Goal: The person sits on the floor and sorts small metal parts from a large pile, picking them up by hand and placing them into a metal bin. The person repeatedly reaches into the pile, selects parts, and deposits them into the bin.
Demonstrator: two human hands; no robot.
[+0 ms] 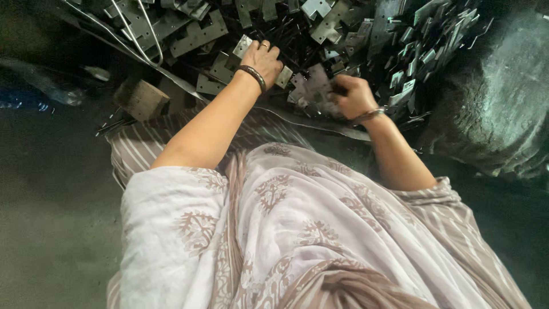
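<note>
Your left hand (263, 59) lay fingers-down on a flat metal bracket (243, 46) at 11 o'clock, its grip unclear. Your right hand (353, 96) had closed around stamped plates (311, 88) at 1 o'clock, beside the heaped metal pile (366, 28). Judging by the bare skin and jagged edges, a cut looked likely if the loose heap slid.

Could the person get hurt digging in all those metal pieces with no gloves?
Maybe. Both the left hand and the right hand are bare in a pile of flat metal plates, whose corners and edges might cut skin. The pieces lie loose and overlapping, so some could slide onto the fingers. The bangle might also catch on a plate.
</note>
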